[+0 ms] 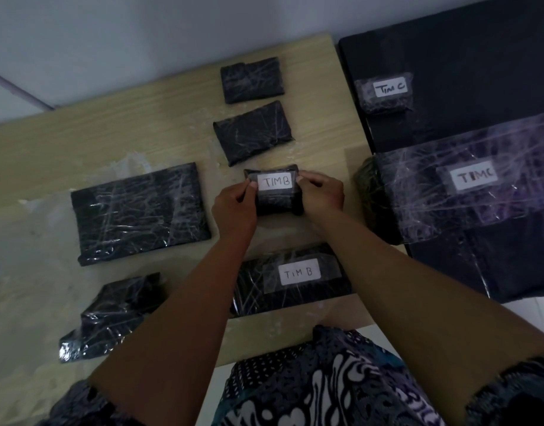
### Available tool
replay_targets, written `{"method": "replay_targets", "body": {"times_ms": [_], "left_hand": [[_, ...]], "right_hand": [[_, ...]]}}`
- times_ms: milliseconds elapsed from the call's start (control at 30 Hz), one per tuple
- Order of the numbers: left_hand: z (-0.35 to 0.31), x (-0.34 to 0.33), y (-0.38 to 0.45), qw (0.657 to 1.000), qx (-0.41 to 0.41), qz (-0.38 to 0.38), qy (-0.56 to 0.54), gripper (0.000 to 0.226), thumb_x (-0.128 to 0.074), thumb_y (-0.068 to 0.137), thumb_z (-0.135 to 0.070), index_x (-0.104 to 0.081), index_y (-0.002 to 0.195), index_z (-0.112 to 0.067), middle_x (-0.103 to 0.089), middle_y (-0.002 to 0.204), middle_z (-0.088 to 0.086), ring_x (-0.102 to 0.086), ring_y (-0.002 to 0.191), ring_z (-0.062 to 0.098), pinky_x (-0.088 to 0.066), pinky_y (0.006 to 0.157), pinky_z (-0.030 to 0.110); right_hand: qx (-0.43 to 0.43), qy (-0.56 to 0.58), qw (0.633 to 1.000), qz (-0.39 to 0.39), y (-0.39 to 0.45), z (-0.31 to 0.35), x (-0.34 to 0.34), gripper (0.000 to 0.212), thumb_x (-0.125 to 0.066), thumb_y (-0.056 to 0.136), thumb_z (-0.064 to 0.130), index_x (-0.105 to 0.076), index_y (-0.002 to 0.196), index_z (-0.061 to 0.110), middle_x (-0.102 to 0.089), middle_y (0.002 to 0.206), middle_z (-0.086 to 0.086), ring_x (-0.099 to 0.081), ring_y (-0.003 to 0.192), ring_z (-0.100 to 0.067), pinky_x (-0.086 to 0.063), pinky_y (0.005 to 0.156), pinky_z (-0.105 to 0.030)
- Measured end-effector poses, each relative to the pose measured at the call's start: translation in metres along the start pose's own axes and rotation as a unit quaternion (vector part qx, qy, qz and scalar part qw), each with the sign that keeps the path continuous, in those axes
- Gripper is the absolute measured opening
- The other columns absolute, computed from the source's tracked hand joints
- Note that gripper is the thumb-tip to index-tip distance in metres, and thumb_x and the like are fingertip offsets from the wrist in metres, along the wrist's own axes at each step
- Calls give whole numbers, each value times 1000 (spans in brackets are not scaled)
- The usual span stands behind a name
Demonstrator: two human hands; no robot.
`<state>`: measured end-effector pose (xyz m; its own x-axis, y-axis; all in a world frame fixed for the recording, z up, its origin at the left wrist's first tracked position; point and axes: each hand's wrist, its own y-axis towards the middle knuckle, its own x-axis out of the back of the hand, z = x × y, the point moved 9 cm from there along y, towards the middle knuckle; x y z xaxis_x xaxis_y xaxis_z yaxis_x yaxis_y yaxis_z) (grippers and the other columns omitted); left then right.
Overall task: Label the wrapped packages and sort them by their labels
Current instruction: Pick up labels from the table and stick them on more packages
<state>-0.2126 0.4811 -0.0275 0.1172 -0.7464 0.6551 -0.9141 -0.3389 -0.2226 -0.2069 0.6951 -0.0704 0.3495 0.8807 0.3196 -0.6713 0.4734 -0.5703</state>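
Both hands, the left hand [233, 199] and right hand [321, 192], pinch the small package [275, 199] mid-table at its "TIM B" label [275, 182], which should be pressed flat from the centre outward.

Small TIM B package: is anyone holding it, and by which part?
Yes. Both hands grip the small TIM B package: left hand on its left end, right hand on its right end, fingers beside the label.

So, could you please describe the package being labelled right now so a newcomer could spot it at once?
On the wooden table, a column of small wrapped packages runs away from the person. The nearest one, the small package, is held between the left hand and right hand. It alone in that column bears a white "TIM B" label.
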Motion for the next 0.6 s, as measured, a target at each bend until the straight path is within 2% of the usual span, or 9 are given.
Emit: {"method": "replay_targets", "body": {"times_ms": [100,167,267,333,367,433,500,600], "left_hand": [[0,0,-2,1000,11,5,-5,29,-59,95,-24,-71,112,-5,-72,111,10,-61,93,9,-44,78,18],[0,1,-3,1000,18,8,-3,28,-58,96,-22,-71,112,-3,-71,110,12,-59,91,10,-43,79,19],[6,-2,-4,999,27,21,-15,27,-55,97,-21,-74,97,-2,-72,97,16,-61,84,15,-51,80,33],[11,-4,-5,999,31,25,-16,26,-52,98,-20,-70,81,-11,-68,82,13,-63,79,22,-54,77,41],[13,-4,-5,999,32,28,-14,26,-51,98,-20,-70,81,-11,-68,81,10,-65,80,24,-54,77,43],[13,-4,-8,998,36,38,-17,27,-51,98,-20,-74,99,-6,-72,92,11,-66,85,24,-56,80,44],[10,0,-11,998,50,42,-24,30,-53,97,-23,-69,116,-6,-71,108,12,-65,96,22,-54,89,41],[9,11,-15,996,85,28,-30,43,-57,96,-30,-58,132,-7,-62,130,9,-59,114,20,-46,100,30]], "right_hand": [[2,-9,1000,10,2,2,0,14,-68,90,16,-77,101,18,-73,106,4,-65,97,-12,-50,84,-18],[12,-26,999,16,3,6,0,14,-67,91,15,-77,100,18,-73,105,4,-65,97,-12,-50,85,-19],[26,-46,998,35,3,11,-2,19,-61,93,11,-77,102,16,-73,108,2,-66,100,-14,-51,88,-20],[37,-58,996,48,2,15,-3,24,-58,93,7,-76,106,15,-72,112,1,-65,102,-15,-51,91,-20],[43,-62,996,49,2,17,-3,25,-57,93,6,-76,107,14,-72,113,0,-65,103,-15,-50,91,-19],[50,-75,994,55,0,21,-1,27,-57,93,5,-76,109,13,-72,115,-1,-65,105,-16,-47,85,-13],[64,-107,990,61,-4,25,0,29,-54,93,3,-75,112,13,-71,117,-2,-64,108,-17,-43,81,-8],[118,-170,976,62,-15,37,3,31,-48,95,5,-74,110,13,-70,116,-5,-64,106,-23,-46,81,-18]]}}
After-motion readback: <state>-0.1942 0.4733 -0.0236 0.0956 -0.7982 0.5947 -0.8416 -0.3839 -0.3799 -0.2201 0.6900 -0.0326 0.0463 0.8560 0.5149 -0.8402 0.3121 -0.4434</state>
